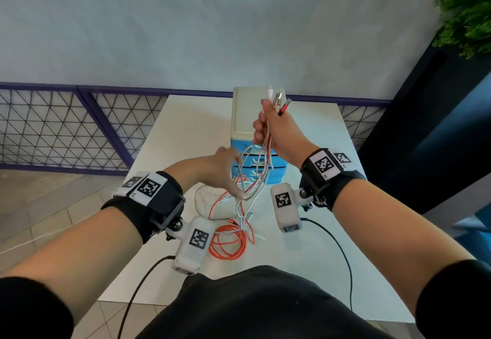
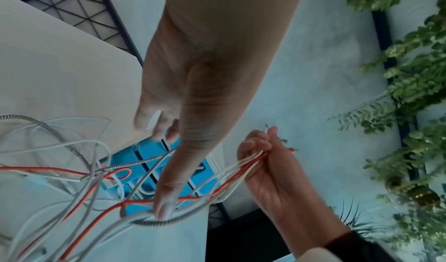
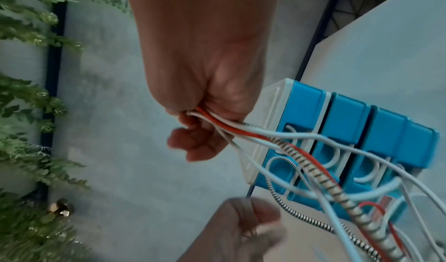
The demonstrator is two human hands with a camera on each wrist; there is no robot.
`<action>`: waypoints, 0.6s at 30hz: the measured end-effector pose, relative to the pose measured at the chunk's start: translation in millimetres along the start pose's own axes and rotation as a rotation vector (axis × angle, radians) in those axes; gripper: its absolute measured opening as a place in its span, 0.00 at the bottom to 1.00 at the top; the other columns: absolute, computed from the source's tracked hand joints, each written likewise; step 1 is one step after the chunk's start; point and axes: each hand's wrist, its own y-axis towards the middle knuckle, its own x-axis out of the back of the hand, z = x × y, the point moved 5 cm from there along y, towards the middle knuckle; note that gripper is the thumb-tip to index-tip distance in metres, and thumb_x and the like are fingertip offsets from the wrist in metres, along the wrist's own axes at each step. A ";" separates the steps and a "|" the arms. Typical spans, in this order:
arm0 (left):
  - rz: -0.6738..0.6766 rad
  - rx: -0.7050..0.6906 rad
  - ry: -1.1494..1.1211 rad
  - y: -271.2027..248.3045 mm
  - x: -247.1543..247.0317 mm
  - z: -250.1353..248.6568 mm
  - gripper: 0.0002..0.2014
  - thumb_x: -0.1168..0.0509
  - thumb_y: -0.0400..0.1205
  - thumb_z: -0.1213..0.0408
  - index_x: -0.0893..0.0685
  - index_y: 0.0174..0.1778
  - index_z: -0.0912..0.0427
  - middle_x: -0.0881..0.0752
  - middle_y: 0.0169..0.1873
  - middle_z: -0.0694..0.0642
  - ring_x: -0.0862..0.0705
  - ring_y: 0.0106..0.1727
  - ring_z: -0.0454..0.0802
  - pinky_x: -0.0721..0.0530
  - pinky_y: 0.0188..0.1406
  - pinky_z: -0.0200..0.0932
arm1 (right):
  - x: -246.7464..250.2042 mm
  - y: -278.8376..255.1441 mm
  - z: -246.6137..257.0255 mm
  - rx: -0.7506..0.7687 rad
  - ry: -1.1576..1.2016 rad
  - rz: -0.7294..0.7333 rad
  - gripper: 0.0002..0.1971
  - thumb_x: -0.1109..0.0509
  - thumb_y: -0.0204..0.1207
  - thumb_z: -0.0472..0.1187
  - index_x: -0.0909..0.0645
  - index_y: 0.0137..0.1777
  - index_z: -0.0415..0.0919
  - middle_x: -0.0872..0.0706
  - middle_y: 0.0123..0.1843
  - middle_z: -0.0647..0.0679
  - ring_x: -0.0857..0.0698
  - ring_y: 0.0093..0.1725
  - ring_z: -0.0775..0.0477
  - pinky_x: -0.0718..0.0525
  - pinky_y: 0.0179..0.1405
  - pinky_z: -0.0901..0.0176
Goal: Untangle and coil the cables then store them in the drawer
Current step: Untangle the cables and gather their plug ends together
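Note:
My right hand (image 1: 265, 128) is raised over the table and grips a bundle of cables (image 1: 255, 184), white, red and braided. Their plug ends (image 1: 279, 102) stick up out of the fist (image 3: 205, 128). The strands hang down tangled to the white table (image 1: 186, 126). My left hand (image 1: 228, 171) is lower and to the left, with thumb (image 2: 164, 209) and fingers stretched out among the hanging strands. An orange cable (image 1: 227, 243) lies coiled on the table near me. A small drawer unit (image 1: 247, 120) with blue drawers (image 3: 350, 117), all pushed in, stands behind the hands.
Loose white and braided loops (image 1: 204, 200) lie on the table left of the coil. A purple mesh fence (image 1: 66, 126) runs behind the table. A dark panel (image 1: 425, 126) and a green plant (image 1: 467, 12) stand at the right. Black leads trail from both wrist cameras.

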 end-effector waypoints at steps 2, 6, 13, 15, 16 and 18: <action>-0.022 -0.074 -0.041 -1.2 -3.0 -6.7 0.54 0.19 0.66 0.54 0.49 0.80 0.53 0.42 0.76 0.53 0.34 0.74 0.52 0.33 0.70 0.42 | -2.9 -2.0 2.5 -0.011 0.090 0.001 0.21 0.45 0.87 0.53 0.34 0.32 0.44 0.34 0.24 0.52 0.34 0.17 0.55 0.27 0.19 0.63; -0.125 -0.186 -0.379 3.0 -5.2 -26.2 0.38 0.29 0.76 0.49 0.40 0.78 0.52 0.27 0.67 0.45 0.27 0.66 0.43 0.31 0.64 0.38 | -13.1 -4.6 3.4 -0.019 0.108 0.002 0.21 0.44 0.86 0.54 0.35 0.32 0.45 0.39 0.24 0.53 0.40 0.17 0.57 0.37 0.16 0.65; -0.227 -0.358 -0.841 5.3 0.3 -44.8 0.19 0.54 0.89 0.54 0.28 0.39 0.61 0.31 0.25 0.53 0.28 0.21 0.48 0.18 0.33 0.41 | -20.9 -7.9 19.9 0.136 -0.051 -0.064 0.21 0.45 0.88 0.46 0.30 0.31 0.42 0.24 0.25 0.48 0.18 0.26 0.47 0.20 0.40 0.52; -0.241 -0.356 -0.850 5.1 -0.1 -49.1 0.19 0.54 0.89 0.52 0.28 0.37 0.58 0.32 0.24 0.52 0.34 0.19 0.45 0.27 0.19 0.38 | -18.9 -8.9 21.3 0.135 0.042 -0.095 0.22 0.44 0.87 0.50 0.32 0.31 0.43 0.29 0.23 0.48 0.22 0.22 0.49 0.17 0.34 0.53; -0.257 -0.349 -0.831 4.9 0.3 -49.5 0.20 0.54 0.89 0.51 0.28 0.36 0.57 0.31 0.23 0.51 0.36 0.18 0.44 0.32 0.17 0.35 | -18.2 -8.7 20.1 0.123 0.099 -0.094 0.22 0.44 0.87 0.53 0.34 0.31 0.44 0.34 0.23 0.49 0.27 0.19 0.50 0.18 0.28 0.55; -0.259 -0.329 -0.801 5.6 -0.2 -47.3 0.22 0.51 0.88 0.48 0.28 0.32 0.57 0.31 0.19 0.50 0.38 0.18 0.44 0.38 0.17 0.33 | -16.5 -8.8 16.8 0.101 0.147 -0.107 0.22 0.44 0.86 0.56 0.37 0.32 0.47 0.40 0.24 0.50 0.38 0.18 0.52 0.29 0.16 0.64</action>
